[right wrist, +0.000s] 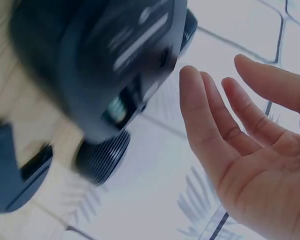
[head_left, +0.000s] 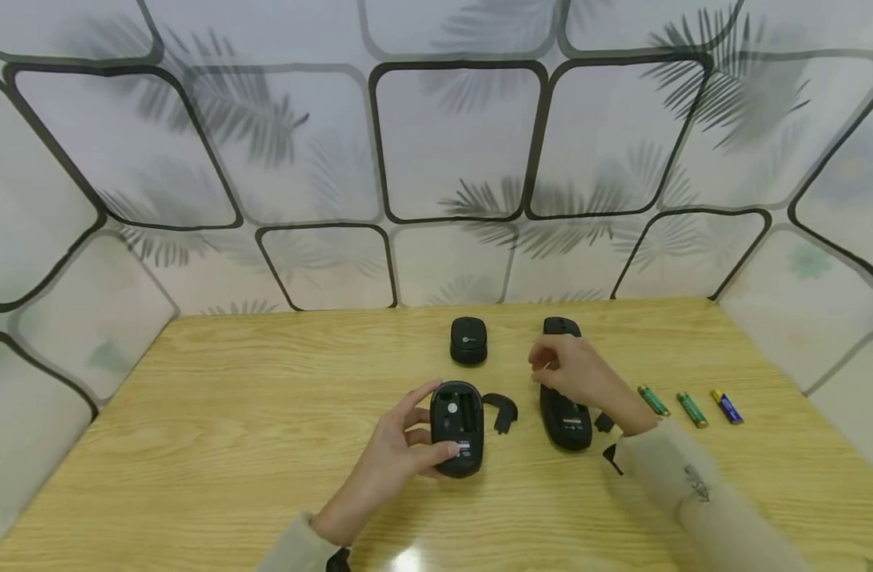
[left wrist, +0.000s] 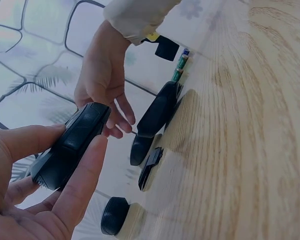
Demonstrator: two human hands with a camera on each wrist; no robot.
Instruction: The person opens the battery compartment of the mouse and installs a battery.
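My left hand (head_left: 400,445) grips a black computer mouse (head_left: 446,425) underside up, thumb over its label, with the battery slot uncovered; the left wrist view shows the same mouse (left wrist: 72,145) between thumb and fingers. Over a second black mouse (head_left: 568,421), lying underside up, hovers my right hand (head_left: 575,369). Its fingers are loosely bent and hold nothing, as the right wrist view of the hand (right wrist: 250,145) shows. A metal spring shows in the slot of that second mouse (right wrist: 70,65). Beside the held mouse lies a curved black battery cover (head_left: 504,411).
Another black mouse (head_left: 468,340) stands at the back, and one more (head_left: 561,324) sits behind the right hand. A small black piece (head_left: 604,423) lies by the right wrist. Farther right are two green batteries (head_left: 653,400) and a blue-and-yellow battery (head_left: 727,407). A patterned curtain borders the wooden table (head_left: 193,445).
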